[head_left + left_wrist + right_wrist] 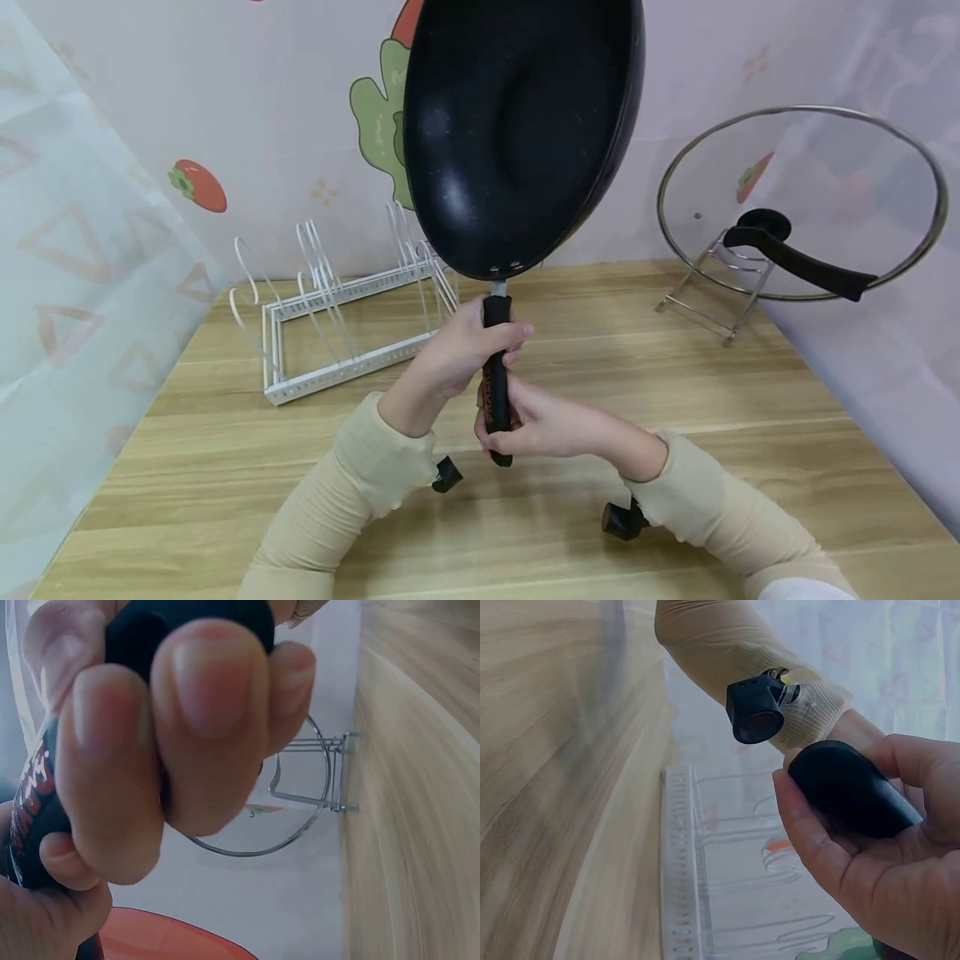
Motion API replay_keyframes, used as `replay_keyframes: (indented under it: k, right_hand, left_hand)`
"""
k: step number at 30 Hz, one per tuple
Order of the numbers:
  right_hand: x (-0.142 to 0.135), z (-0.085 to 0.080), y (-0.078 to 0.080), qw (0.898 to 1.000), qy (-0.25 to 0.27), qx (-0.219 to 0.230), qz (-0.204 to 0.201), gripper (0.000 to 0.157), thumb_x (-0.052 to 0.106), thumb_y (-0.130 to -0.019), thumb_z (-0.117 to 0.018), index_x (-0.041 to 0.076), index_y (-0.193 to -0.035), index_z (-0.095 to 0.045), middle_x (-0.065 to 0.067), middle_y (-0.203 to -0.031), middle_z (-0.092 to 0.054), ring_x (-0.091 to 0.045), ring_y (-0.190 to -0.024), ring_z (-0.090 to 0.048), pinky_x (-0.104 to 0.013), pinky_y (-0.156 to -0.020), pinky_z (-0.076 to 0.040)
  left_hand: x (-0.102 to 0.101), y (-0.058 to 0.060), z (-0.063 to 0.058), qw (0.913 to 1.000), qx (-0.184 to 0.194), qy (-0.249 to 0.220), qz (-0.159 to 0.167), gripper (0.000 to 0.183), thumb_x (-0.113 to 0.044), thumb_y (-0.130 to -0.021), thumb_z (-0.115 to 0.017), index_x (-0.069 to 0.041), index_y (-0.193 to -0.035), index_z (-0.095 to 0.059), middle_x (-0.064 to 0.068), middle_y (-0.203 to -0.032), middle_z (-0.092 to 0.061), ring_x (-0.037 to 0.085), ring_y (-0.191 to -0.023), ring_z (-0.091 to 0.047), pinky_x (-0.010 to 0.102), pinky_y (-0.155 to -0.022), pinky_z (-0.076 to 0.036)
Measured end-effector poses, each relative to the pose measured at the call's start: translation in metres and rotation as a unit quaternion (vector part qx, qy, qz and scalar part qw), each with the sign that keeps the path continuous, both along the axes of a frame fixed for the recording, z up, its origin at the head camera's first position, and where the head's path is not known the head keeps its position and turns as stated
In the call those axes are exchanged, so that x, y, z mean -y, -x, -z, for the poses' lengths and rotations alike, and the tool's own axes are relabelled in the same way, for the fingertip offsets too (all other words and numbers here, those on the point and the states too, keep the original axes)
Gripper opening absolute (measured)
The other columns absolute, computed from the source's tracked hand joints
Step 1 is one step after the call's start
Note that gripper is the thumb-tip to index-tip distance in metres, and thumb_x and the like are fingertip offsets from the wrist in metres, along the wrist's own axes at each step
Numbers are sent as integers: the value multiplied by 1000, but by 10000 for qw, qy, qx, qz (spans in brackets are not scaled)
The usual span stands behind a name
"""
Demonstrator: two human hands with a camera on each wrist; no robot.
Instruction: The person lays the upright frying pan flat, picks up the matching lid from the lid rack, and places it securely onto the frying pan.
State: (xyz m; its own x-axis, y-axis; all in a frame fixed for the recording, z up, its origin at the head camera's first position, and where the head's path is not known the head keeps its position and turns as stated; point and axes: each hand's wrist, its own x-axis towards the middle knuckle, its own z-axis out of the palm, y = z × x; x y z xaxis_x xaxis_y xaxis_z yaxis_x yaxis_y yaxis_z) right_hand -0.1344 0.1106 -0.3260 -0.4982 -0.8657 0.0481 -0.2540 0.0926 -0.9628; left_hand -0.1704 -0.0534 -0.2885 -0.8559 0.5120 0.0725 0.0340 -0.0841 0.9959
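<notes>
A black frying pan (525, 125) is held up, its dark inner side facing me and its rim cut off by the top of the head view. My left hand (467, 343) grips the upper part of its black handle (497, 392), just below the metal neck. Lower down, my right hand (536, 419) holds the same handle near its end. Red lettering shows along the handle in the left wrist view. Seen from the right wrist, the rounded handle end (847, 787) sits between thumb and fingers.
A white wire rack (363, 362) stands at the back left of the wooden table (585, 350). At the back right, a glass lid (847, 183) with a black handle leans on a small metal stand (701, 312). A patterned sheet (262, 108) hangs behind.
</notes>
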Motion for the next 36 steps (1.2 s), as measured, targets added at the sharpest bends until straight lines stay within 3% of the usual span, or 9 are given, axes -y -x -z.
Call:
replay_keyframes:
  k: [9, 14, 23, 29, 36]
  right_hand:
    - [4, 2, -3, 10000, 6, 48, 52, 26, -6, -95, -58, -3, -115, -40, -15, -90, -65, -14, -80, -60, -28, -74, -52]
    - [3, 3, -5, 9998, -31, 204, 74, 34, -6, -97, -56, -4, -126, -38, -14, -96, -65, -16, -88, -61, -29, -80, -53]
    - [1, 4, -8, 9998, 8, 157, 142, 32, -7, -95, -60, -5, -123, -44, -13, -101, -67, -18, -95, -66, -30, -85, -54]
    - [1, 5, -8, 9998, 47, 162, 87, 28, -8, -95, -59, -6, -120, -48, -20, -102, -66, -18, -96, -67, -29, -85, -53]
    - [3, 7, -7, 9998, 107, 142, 103, 26, -8, -95, -59, -8, -119, -50, -19, -102, -66, -18, -96, -65, -29, -88, -52]
  left_hand:
    - [2, -4, 1, 9999, -43, 141, -53, 20, -6, -98, -65, -5, -84, -50, 1, -64, -50, 15, -58, -46, 28, -58, -38]
    - [6, -6, 5, 9998, -75, 1, 173, 11, -2, -95, -61, -1, -98, -50, 3, -71, -53, 16, -66, -48, 28, -65, -41]
    - [17, -8, 2, 9922, 568, -596, 940, 17, -1, -98, -42, -4, -114, -36, 5, -90, -52, 17, -80, -53, 30, -83, -45]
    - [23, -4, 4, 9887, 220, -449, 1416, 17, 5, -103, -39, -2, -119, -34, 5, -95, -54, 15, -83, -60, 30, -82, -49]
    - [23, -1, 4, 9862, 5, -400, 1609, 15, 6, -104, -38, 1, -118, -35, 6, -93, -50, 15, -80, -53, 28, -79, -45]
